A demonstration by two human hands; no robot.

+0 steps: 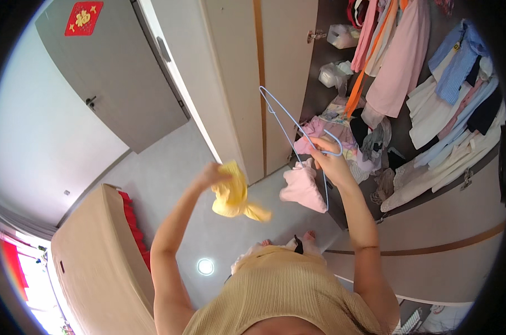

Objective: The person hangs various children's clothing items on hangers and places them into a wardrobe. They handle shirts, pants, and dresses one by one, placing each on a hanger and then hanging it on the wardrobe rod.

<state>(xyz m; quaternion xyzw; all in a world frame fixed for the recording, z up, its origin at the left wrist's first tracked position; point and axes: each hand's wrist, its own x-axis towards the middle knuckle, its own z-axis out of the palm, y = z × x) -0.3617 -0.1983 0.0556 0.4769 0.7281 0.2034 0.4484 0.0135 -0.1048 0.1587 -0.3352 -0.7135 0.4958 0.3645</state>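
My left hand (210, 176) is closed on a crumpled yellow garment (230, 192), which hangs to the right of the fingers and blurs at its lower end. My right hand (327, 157) grips a light blue hanger (286, 114) near its hook, so the frame is tilted and one corner points up toward the wardrobe door. A bunched pale pink cloth (302, 187) shows at the hanger's lower end, below my right hand. Whether it hangs on the hanger or lies behind it, I cannot tell.
On the right, an open wardrobe holds a hanging pink garment (398, 72), a blue striped shirt (457, 78) and a pile of clothes (348, 131). Its beige door (286, 72) stands ahead. To the left are a covered bed (96, 251) and a grey room door (108, 72).
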